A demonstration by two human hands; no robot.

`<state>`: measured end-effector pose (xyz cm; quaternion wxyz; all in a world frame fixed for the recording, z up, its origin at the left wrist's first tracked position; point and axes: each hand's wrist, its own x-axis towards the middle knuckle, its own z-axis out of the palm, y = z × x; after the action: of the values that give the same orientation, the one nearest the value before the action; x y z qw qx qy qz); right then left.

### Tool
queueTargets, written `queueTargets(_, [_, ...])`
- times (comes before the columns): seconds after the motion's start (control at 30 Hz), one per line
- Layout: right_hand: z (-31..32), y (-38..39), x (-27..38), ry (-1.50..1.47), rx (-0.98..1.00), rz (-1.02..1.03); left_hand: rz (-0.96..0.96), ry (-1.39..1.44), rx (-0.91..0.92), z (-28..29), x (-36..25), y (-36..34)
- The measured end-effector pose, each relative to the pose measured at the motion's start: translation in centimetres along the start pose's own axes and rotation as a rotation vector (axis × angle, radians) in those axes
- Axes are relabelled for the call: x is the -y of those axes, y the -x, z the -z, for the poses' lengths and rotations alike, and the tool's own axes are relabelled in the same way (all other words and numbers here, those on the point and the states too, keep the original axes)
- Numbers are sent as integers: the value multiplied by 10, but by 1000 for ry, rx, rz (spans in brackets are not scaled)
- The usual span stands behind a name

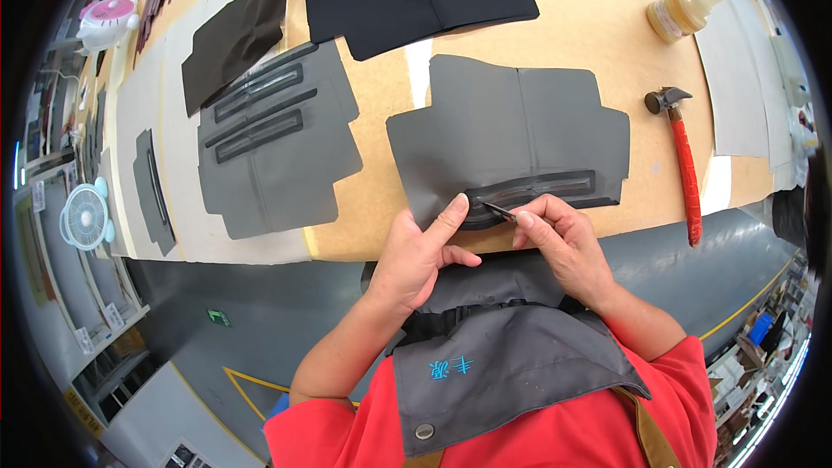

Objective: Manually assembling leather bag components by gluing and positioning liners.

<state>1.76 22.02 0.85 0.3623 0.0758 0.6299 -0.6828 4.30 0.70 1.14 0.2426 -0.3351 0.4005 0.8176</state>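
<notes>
A grey cut panel [520, 121] lies on the work table, overhanging its front edge, with a long black-bordered slot strip [555, 186] along its lower side. My left hand [425, 256] grips the panel at the strip's left end, thumb on top and other fingers curled at the edge. My right hand [563, 256] is closed on a thin dark pointed tool [500, 209], whose tip touches the strip just right of my left thumb. I cannot make out exactly what kind of tool it is.
More grey panels [277, 182], a brown piece [234, 35] and black pieces [416, 9] lie left and behind. A red-handled hammer [685, 173] and glue bottle [676, 22] are at the right. Two small fans [85, 215] stand at the far left.
</notes>
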Motion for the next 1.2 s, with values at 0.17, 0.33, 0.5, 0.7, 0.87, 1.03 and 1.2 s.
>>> queueTargets(0.17, [-1, -2, 4, 22, 15, -7, -83, -46, -47, -4, 5, 2])
queueTargets(0.33, [-1, -2, 3, 19, 8, 5, -85, -60, -37, -3, 5, 3])
queueTargets(0.5, [-3, -2, 2, 1, 7, 16, -101, -57, -25, -3, 7, 4])
queueTargets(0.7, [-4, -3, 2, 31, 6, 32, -125, -55, -22, -4, 9, 5])
queueTargets(0.87, [-5, -3, 1, 37, -6, 39, -127, -55, -27, -6, 8, 6])
queueTargets(1.03, [-5, -3, 0, 45, -12, 44, -119, -52, -26, -6, 9, 5])
queueTargets(1.2, [-5, -4, 1, 49, -15, 51, -103, -48, -35, -6, 9, 5])
